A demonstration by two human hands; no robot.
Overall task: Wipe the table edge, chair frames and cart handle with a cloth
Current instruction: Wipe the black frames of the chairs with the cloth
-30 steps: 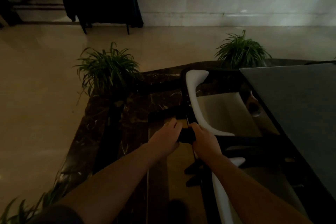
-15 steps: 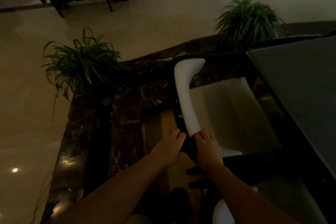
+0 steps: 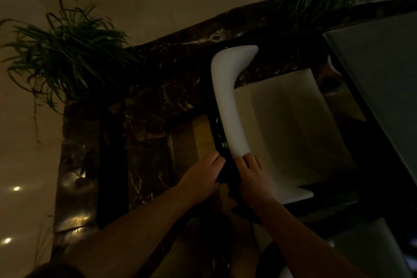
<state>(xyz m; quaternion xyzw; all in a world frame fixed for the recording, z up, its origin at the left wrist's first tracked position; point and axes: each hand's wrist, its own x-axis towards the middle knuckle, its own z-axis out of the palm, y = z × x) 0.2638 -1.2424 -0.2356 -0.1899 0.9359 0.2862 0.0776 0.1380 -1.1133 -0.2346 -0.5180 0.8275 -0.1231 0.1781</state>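
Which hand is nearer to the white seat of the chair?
Right. The right hand is beside the white seat, on the backrest; the left hand is across the dark frame, farther away.

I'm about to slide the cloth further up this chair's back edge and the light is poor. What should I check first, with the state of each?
1. Both hands on the cloth: ok, left hand and right hand close on it.
2. Cloth wraps the chair frame: cannot tell, too dark.
3. Path up the frame clear: ok.
4. White backrest clear of the table: ok, the seat lies between them.
5. Plant clear of the left elbow: ok.
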